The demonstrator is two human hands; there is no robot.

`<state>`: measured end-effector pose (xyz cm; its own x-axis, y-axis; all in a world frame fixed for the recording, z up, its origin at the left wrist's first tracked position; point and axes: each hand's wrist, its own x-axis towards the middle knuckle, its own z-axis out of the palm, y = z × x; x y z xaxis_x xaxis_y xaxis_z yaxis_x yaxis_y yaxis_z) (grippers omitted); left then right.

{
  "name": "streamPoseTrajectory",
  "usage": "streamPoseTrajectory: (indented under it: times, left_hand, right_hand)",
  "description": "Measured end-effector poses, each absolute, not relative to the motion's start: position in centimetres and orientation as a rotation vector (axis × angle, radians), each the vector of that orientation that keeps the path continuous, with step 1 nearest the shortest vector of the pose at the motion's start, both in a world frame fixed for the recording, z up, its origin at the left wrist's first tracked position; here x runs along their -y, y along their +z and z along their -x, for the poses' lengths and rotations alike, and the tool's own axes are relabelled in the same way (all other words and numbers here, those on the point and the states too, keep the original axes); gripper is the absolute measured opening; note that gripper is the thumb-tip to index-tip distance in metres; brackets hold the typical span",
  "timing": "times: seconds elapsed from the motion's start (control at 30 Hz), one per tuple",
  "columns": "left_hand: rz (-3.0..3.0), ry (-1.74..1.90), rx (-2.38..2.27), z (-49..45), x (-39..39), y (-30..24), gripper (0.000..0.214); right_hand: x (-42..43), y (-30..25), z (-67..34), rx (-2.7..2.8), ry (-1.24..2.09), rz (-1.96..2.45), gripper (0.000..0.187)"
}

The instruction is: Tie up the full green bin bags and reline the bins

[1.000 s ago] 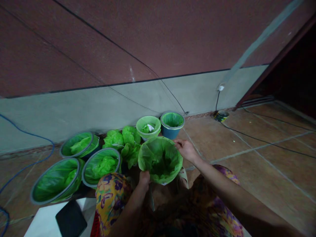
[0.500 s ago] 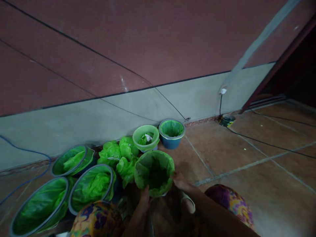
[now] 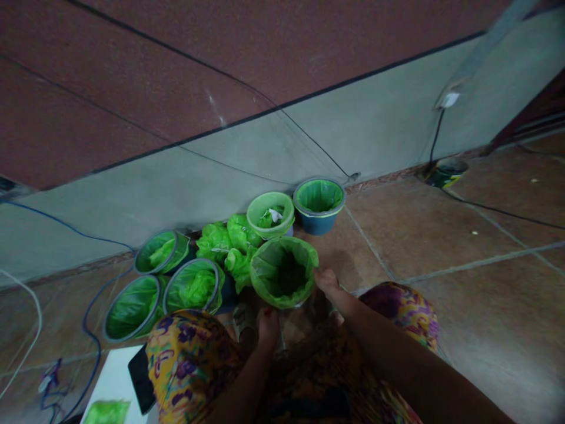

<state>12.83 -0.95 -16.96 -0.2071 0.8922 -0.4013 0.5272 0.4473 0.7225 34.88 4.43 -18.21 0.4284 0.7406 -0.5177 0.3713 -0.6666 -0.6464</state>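
Before me stands a small bucket [image 3: 265, 282] with a green plastic bag lining it and folded over its rim; its inside is dark. My right hand [image 3: 326, 280] is closed on the lined rim at the right side. Just below the near left side is my left hand [image 3: 268, 327], a little apart from the bucket, its fingers too dim to make out. Close on the left lie several crumpled green plastic bags [image 3: 216, 240]. Behind them are a pale green-lined bucket [image 3: 253, 219] with a white scrap inside and a blue bucket [image 3: 316, 224] lined in green.
Several grey-rimmed buckets with green liners [image 3: 132, 309] stand at the left. A white surface [image 3: 115, 377] carries a dark phone-like object [image 3: 142, 380]. Blue cable [image 3: 90, 333] trails over the tiles. A dark can [image 3: 445, 172] sits by the wall below a socket [image 3: 449, 100].
My left hand has come away from the bucket's near rim, while the right stays on it. The view has tilted down, bringing the white surface into sight.
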Motion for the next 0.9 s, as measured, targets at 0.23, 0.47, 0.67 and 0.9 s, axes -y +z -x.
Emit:
streamPoseTrajectory:
  times: [0.23,0.47,0.67,0.9]
  left_hand:
    - [-2.167,0.237,-1.549,-14.3,-0.1,-14.8,0.028]
    - [-2.253,-0.453,-1.438,-15.1,-1.7,-16.1,0.034]
    - [-2.264,-0.728,-1.419,-14.5,-3.0,-16.1,0.032]
    - [-2.241,-0.678,-1.454,-14.5,-2.8,-15.7,0.03]
  right_hand:
    - [-3.7,-15.2,-34.0,1.726,0.957,2.038,0.03]
    - [-1.6,-16.6,-32.6,2.288,1.029,1.824,0.036]
    - [-2.1,-17.5,-33.2,2.325,1.015,1.9,0.034]
    - [-2.6,-18.9,-34.0,2.233,0.939,1.987,0.031]
